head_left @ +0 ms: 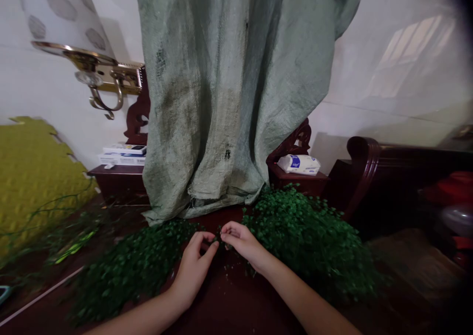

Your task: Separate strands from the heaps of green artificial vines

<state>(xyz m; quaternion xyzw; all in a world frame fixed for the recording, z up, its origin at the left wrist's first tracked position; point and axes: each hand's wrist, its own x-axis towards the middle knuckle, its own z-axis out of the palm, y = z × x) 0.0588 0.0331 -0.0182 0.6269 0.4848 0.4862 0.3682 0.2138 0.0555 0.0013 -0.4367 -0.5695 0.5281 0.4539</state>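
Note:
My left hand (195, 258) and my right hand (242, 241) meet almost fingertip to fingertip above a dark red-brown tabletop (229, 300). Thumb and fingers are pinched together on each hand. A small green sprig (218, 238) shows at the fingertips; its exact shape is too dim to make out. Beside my right hand spreads a large heap of small-leaved green stems (303, 226). To the left of my left hand lies another, flatter pile of the same greenery (136, 261). Tiny pale bits are scattered on the tabletop below the hands.
A grey-green woven cloth (229, 103) hangs straight behind the hands, down to the table. Flat boxes (123, 156) rest on a ledge at left, a tissue pack (299, 164) on one at right. A wall lamp (79, 54) juts out upper left, above a yellow foam mat (37, 172).

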